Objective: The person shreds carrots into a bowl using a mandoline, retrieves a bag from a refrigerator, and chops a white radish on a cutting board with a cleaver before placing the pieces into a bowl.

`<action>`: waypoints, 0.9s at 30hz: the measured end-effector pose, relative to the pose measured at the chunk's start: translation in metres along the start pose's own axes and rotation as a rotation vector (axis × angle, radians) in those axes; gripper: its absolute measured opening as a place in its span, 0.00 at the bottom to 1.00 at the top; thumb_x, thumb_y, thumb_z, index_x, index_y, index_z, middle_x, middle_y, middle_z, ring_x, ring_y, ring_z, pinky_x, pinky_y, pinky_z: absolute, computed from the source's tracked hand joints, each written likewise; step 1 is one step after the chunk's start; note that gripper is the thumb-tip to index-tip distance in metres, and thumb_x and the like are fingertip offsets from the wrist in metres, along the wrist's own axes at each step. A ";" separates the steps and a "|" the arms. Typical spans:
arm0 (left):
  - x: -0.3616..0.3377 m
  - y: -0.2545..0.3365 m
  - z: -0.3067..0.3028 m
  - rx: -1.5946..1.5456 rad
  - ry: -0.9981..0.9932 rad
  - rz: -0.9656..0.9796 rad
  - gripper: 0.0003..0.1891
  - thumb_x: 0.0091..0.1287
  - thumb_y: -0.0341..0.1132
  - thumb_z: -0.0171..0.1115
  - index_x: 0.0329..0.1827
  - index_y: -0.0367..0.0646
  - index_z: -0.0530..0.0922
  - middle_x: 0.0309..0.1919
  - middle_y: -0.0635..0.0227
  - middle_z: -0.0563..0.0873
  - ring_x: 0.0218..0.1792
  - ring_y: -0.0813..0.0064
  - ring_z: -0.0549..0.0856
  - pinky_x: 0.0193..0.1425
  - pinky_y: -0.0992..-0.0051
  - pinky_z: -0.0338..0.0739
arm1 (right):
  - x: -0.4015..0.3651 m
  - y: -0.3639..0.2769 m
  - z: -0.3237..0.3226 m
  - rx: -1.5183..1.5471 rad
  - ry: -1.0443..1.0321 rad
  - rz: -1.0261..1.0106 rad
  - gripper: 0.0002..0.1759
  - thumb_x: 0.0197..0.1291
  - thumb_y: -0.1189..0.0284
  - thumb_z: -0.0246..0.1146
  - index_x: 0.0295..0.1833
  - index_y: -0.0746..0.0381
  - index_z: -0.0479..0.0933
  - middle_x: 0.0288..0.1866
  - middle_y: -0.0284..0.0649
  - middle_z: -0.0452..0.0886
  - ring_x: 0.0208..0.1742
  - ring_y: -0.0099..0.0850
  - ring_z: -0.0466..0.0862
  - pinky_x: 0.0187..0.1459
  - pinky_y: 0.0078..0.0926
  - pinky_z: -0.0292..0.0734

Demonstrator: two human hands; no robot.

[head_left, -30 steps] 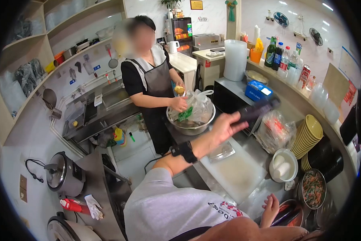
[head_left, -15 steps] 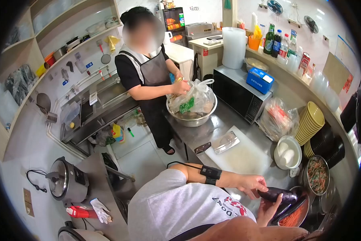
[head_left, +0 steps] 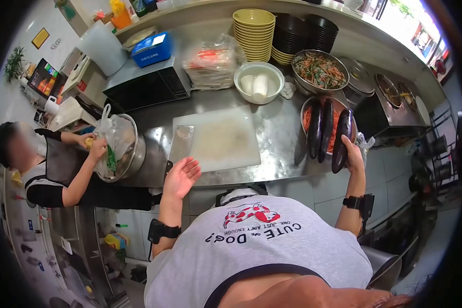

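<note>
My right hand (head_left: 352, 155) is closed around the lower part of a dark purple eggplant (head_left: 345, 123), held at the right side of a metal bowl of shredded carrot (head_left: 306, 115). Two more eggplants, a left one (head_left: 314, 128) and a right one (head_left: 325, 131), rest across that bowl. My left hand (head_left: 182, 177) is open and empty, its palm up and fingers stretched, at the counter's front edge. Close to it lies a cleaver (head_left: 181, 143), its blade flat on the white cutting board (head_left: 225, 136) and its dark handle partly hidden by my hand.
At the left a person (head_left: 69, 167) handles a plastic bag (head_left: 119, 134) in a large metal bowl (head_left: 137, 154). Along the back stand a microwave (head_left: 143, 84), a bowl of peeled white vegetables (head_left: 241, 73), stacked yellow bowls (head_left: 254, 38) and a bowl of mixed shreds (head_left: 321, 72).
My view has swung right toward the counter. My left hand has let go of the eggplant and moved left near the cleaver. My right hand still holds the eggplant.
</note>
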State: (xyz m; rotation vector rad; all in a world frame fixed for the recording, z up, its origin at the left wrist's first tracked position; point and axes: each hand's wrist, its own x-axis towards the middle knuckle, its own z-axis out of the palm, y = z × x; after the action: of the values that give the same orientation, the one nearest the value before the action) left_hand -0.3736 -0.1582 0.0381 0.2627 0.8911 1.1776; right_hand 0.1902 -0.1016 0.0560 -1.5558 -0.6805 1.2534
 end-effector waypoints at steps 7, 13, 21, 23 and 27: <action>0.003 -0.009 -0.021 -0.183 0.180 0.069 0.11 0.71 0.38 0.57 0.48 0.41 0.79 0.40 0.64 0.85 0.43 0.69 0.84 0.50 0.67 0.80 | 0.085 0.017 -0.011 -0.459 0.234 -0.280 0.32 0.53 0.50 0.69 0.53 0.68 0.80 0.37 0.42 0.85 0.37 0.33 0.85 0.41 0.32 0.78; -0.004 -0.009 -0.032 -0.168 0.214 0.179 0.10 0.71 0.38 0.57 0.47 0.41 0.79 0.39 0.63 0.85 0.39 0.69 0.85 0.48 0.67 0.81 | 0.136 0.030 -0.027 -1.170 0.391 -0.235 0.38 0.52 0.46 0.67 0.50 0.73 0.80 0.46 0.62 0.83 0.52 0.55 0.83 0.55 0.45 0.75; 0.013 -0.029 -0.113 1.390 1.167 0.459 0.25 0.67 0.48 0.61 0.60 0.38 0.75 0.61 0.52 0.75 0.63 0.55 0.74 0.62 0.51 0.70 | 0.088 -0.014 0.039 -0.774 0.518 -0.642 0.19 0.62 0.58 0.66 0.33 0.66 0.79 0.23 0.42 0.80 0.27 0.35 0.81 0.36 0.33 0.75; 0.027 -0.035 -0.135 1.427 1.238 0.314 0.26 0.66 0.50 0.61 0.60 0.41 0.75 0.65 0.53 0.72 0.66 0.52 0.70 0.62 0.48 0.68 | 0.069 -0.031 0.070 -0.706 0.367 -0.614 0.20 0.63 0.58 0.65 0.31 0.66 0.78 0.22 0.40 0.79 0.26 0.31 0.79 0.33 0.31 0.73; 0.038 -0.027 -0.154 1.429 1.102 -0.033 0.29 0.62 0.52 0.64 0.62 0.45 0.75 0.67 0.55 0.71 0.66 0.49 0.71 0.62 0.42 0.66 | 0.045 -0.022 0.146 -0.468 -0.105 -0.587 0.20 0.69 0.62 0.60 0.28 0.66 0.79 0.21 0.33 0.77 0.22 0.21 0.75 0.26 0.21 0.69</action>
State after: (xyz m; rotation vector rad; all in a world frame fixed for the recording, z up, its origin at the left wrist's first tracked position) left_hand -0.4624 -0.1752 -0.0948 0.7475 2.6255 0.3556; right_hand 0.0699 -0.0048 0.0625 -1.4909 -1.4566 0.7625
